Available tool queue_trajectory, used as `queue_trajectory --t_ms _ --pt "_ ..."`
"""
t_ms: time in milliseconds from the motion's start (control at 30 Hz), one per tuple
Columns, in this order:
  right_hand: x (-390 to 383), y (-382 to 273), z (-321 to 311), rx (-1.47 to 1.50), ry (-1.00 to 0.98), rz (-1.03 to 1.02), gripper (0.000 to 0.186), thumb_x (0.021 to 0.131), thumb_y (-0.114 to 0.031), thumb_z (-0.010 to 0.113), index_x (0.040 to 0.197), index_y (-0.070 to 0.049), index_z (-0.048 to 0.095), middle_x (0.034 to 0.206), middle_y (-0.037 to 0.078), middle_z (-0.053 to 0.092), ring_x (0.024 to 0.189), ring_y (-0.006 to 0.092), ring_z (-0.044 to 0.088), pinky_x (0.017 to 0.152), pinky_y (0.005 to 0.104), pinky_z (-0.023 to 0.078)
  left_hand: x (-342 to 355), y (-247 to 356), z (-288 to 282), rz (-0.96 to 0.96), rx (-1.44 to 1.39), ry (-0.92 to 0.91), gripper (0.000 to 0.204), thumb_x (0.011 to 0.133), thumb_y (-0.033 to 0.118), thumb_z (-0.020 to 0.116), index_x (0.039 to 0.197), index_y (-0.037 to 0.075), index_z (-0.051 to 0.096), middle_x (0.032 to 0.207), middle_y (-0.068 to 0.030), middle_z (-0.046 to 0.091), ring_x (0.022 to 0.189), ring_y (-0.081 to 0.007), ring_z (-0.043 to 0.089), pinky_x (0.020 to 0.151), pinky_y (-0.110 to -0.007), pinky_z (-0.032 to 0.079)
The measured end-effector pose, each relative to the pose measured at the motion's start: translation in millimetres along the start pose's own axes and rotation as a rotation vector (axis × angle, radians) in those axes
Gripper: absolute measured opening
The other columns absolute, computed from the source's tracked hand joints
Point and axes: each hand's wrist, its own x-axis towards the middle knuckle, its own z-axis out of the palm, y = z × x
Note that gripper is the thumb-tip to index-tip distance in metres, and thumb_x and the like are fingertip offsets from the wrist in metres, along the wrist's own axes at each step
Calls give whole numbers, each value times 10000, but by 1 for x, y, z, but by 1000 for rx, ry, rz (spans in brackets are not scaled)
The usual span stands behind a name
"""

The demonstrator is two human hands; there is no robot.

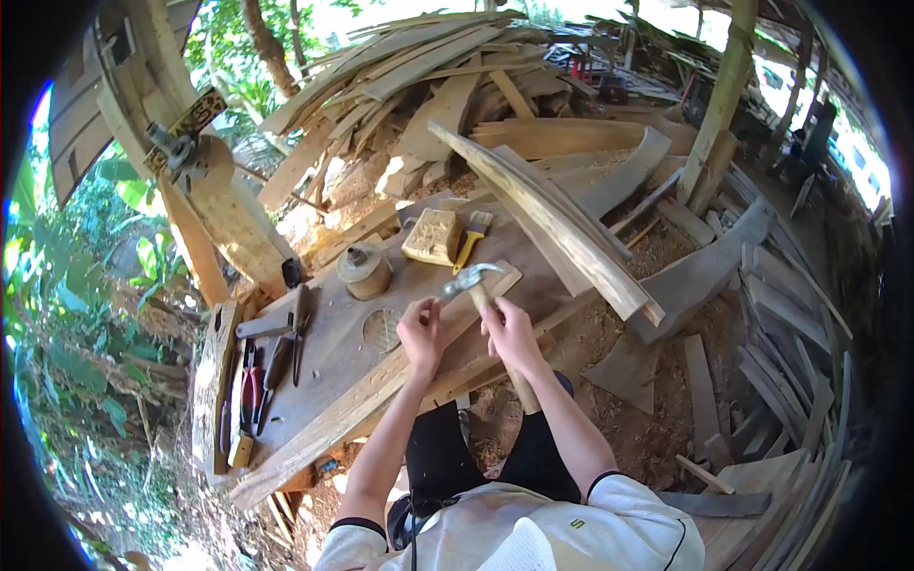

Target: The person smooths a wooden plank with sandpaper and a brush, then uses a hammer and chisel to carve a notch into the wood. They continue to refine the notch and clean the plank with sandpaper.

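Observation:
My right hand (511, 335) grips a claw hammer (473, 278) by its wooden handle, close below the metal head. The handle's lower end hangs down over my lap. Just left of the hammer head, my left hand (421, 335) is closed with its fingertips pinched together. Whatever they hold, if anything, is too small to make out. Both hands are above a long wooden plank (357, 403) that runs slantwise along the near side of the workbench (328, 343). Beyond the hammer lie a yellow-handled paintbrush (470, 240) and a wooden block (434, 237).
A round jar-like container (365, 272) stands on the bench. Red-handled pliers (251, 385) and other hand tools lie at its left end. Long boards (562, 228) jut over the right side. Lumber is piled behind, and a post (724, 105) rises at back right.

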Motion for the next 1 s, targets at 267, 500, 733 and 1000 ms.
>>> queue_trajectory --t_ms 267,500,733,1000 --pt "-3 7 5 95 -19 165 227 1011 -209 585 940 5 557 686 56 612 441 123 599 383 263 445 -14 2 -8 -177 -26 6 244 883 151 715 1055 -21 729 789 -128 733 628 -160 655 616 -309 515" --pt "-7 13 -1 68 32 216 213 1009 -196 571 961 11 564 700 63 621 440 141 605 393 269 455 -15 38 -95 -153 158 -30 474 847 232 764 1246 0 658 1146 -143 693 816 -206 682 737 -338 540" --pt "2 16 -1 217 32 221 400 968 -119 604 1310 39 472 926 122 693 523 125 621 427 256 488 -29 -7 -219 -129 634 31 482 834 317 772 1176 -8 675 1136 -179 673 1056 -322 626 928 -405 492" --pt "21 -14 -29 -354 -215 230 740 885 -189 701 1510 -26 342 1085 189 666 652 222 679 605 356 560 -64 -27 -239 -18 633 9 466 837 309 777 1161 -11 676 1127 -185 668 1088 -350 623 952 -417 485"
